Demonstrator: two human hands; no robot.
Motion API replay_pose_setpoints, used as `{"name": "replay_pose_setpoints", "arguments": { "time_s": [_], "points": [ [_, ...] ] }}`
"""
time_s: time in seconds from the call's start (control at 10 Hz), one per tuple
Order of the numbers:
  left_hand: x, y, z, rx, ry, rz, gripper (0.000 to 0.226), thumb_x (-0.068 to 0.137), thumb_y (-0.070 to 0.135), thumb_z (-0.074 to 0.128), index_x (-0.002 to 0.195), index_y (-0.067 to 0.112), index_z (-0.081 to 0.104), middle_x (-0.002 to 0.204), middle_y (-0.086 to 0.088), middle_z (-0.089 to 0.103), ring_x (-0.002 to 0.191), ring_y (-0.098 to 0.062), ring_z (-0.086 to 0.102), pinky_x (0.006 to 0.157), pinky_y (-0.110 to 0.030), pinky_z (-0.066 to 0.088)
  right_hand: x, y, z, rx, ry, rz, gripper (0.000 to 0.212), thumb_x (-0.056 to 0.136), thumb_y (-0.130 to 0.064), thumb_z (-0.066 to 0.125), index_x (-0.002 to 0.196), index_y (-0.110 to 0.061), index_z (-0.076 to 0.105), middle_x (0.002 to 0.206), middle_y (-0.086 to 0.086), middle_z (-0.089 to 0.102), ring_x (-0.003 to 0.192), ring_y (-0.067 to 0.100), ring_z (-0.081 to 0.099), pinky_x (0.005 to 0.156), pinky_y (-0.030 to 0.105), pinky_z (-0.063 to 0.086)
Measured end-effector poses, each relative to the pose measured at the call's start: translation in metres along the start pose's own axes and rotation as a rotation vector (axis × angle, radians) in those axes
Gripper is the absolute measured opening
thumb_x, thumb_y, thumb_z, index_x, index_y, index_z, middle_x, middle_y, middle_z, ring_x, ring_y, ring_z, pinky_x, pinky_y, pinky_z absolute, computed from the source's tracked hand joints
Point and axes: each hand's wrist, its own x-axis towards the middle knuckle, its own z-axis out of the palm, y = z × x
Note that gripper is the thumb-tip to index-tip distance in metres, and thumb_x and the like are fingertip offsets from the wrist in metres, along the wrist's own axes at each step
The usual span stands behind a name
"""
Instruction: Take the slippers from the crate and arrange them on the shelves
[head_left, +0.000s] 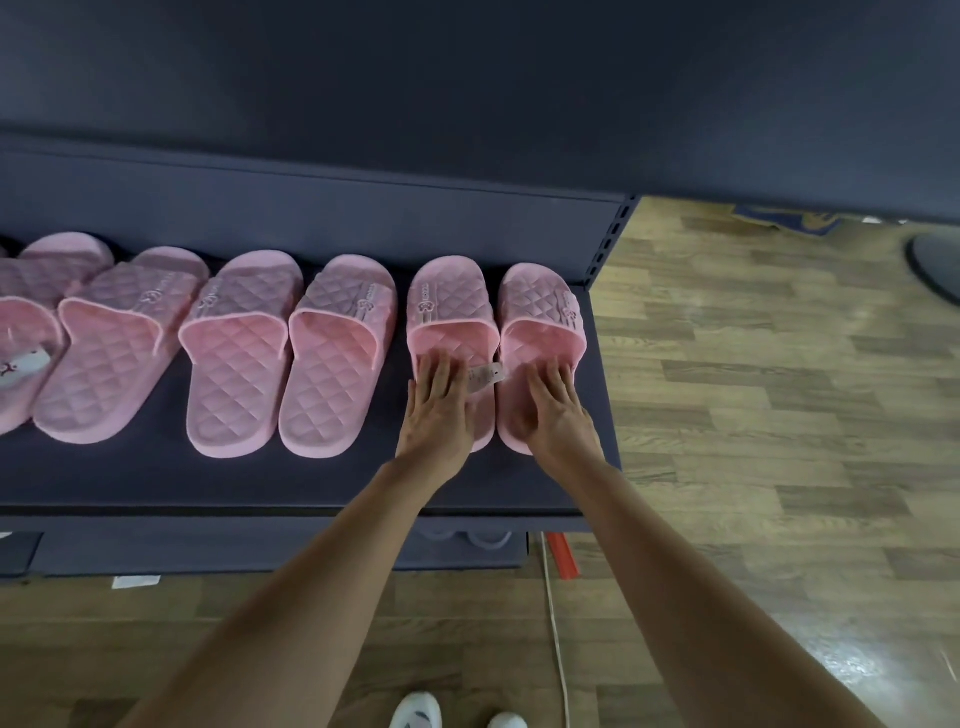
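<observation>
Rightmost pink slipper pair (449, 301), right of centre on the shelf (311, 483), is being pressed by left hand (436, 410) and right hand (558, 410); grips flat open, nothing clasped. The right-hand slipper (537, 306) is sitting near the shelf end: a rightward nudge risks it being knocked off.

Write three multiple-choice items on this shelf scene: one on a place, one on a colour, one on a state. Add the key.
1. Which pair on the shelf do the left hand and right hand touch?
A the leftmost pair
B the rightmost pair
C a middle pair

2. What colour are the slippers?
A blue
B white
C pink

3. How do the hands lie?
A in fists
B flat, fingers straight
C curled round a strap

Key:
1 B, each hand rests on one slipper of the last pair, by the shelf's right end.
2 C, every slipper in view is pink.
3 B, the fingers lie straight on the footbeds and grip nothing.
</observation>
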Motion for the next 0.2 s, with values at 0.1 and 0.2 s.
{"name": "replay_pose_setpoints", "arguments": {
  "time_s": [0.1,0.2],
  "points": [
    [-0.004,-0.002,-0.008,0.017,-0.027,0.017,0.061,0.098,0.014,0.035,0.149,0.015,0.002,0.157,-0.005,-0.008,0.143,-0.02,-0.014,0.115,-0.035,-0.005,-0.007,-0.001,-0.006,-0.027,0.003,-0.009,0.062,0.096,-0.026,0.044,0.149,-0.018,0.012,0.158,0.001,0.002,0.145,0.017,-0.005,0.112,0.041,0.017],
    [-0.013,-0.002,-0.021,0.053,-0.036,0.074,0.065,0.097,0.022,0.042,0.149,0.017,0.005,0.158,-0.003,-0.005,0.144,-0.02,-0.008,0.116,-0.036,-0.002,-0.021,-0.005,-0.014,-0.064,0.046,-0.03,0.064,0.095,-0.032,0.048,0.149,-0.021,0.014,0.157,0.002,0.01,0.145,0.017,0.005,0.113,0.037,0.015]
  ]
}}
